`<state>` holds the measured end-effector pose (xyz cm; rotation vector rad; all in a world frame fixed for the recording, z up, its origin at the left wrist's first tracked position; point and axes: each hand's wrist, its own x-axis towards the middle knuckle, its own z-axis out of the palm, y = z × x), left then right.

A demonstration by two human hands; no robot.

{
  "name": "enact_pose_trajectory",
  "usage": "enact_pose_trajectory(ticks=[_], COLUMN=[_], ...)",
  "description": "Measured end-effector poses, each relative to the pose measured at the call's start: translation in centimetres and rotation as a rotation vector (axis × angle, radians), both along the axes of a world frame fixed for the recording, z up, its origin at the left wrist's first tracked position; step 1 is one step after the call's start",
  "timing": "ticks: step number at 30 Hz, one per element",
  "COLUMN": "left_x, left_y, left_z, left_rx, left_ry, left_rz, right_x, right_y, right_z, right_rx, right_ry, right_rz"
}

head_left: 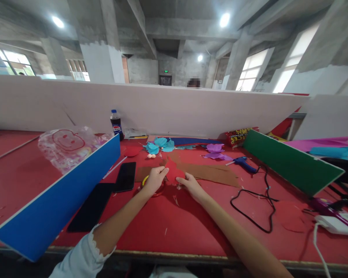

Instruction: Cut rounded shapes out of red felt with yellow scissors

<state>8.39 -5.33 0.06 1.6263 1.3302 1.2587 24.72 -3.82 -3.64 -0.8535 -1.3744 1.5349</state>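
A small red paper piece (173,173), which looks like a petal shape, is held up between my two hands over the middle of the table. My left hand (156,178) pinches its left edge between thumb and fingers. On the lower right edge, my right hand (191,184) has a similar pinch. Strips of brown crepe paper (211,173) lie behind and to the right of the hands. Partly hidden under my left hand is a pair of yellow-handled scissors or a ring-shaped yellow item (145,180); I cannot tell which.
Blue (72,197) and green (290,162) boards stand on either side. Two dark phones or tablets (125,177) lie left. Turquoise (159,145) and purple (215,151) paper flowers lie behind, near a cola bottle (116,125). A blue glue gun (244,165) trails a black cord (271,216) at right.
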Motion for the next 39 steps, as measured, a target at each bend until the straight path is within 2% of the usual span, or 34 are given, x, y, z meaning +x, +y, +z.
enact_pose_trajectory(ticks=[8, 15, 22, 25, 28, 32, 36, 39], left_x=[0.6, 0.7, 0.3, 0.0, -0.2, 0.0, 0.1, 0.2], left_y=[-0.3, -0.2, 0.6, 0.9, 0.8, 0.8, 0.8, 0.7], left_z=[-0.2, -0.2, -0.8, -1.0, -1.1, -1.3, -1.5, -1.3], left_rx=[-0.039, -0.057, -0.271, -0.326, -0.307, -0.274, -0.272, -0.293], left_ry=[-0.076, -0.115, -0.378, -0.429, -0.42, -0.447, -0.479, -0.481], left_rz=[0.039, 0.036, -0.065, -0.073, -0.109, -0.081, -0.023, -0.034], right_x=[0.2, 0.1, 0.9, 1.2, 1.1, 0.7, 0.2, -0.1], right_y=[0.2, 0.4, 0.7, 0.8, 0.7, 0.1, -0.7, -0.9], right_z=[0.4, 0.5, 0.5, 0.5, 0.7, 1.1, 1.5, 1.2], right_rx=[0.115, 0.193, 0.232, 0.22, 0.192, 0.137, 0.02, -0.053], right_ry=[0.007, -0.096, -0.192, -0.207, -0.182, -0.036, 0.092, 0.126], right_rz=[-0.029, -0.106, -0.019, 0.007, 0.001, -0.036, 0.006, 0.021])
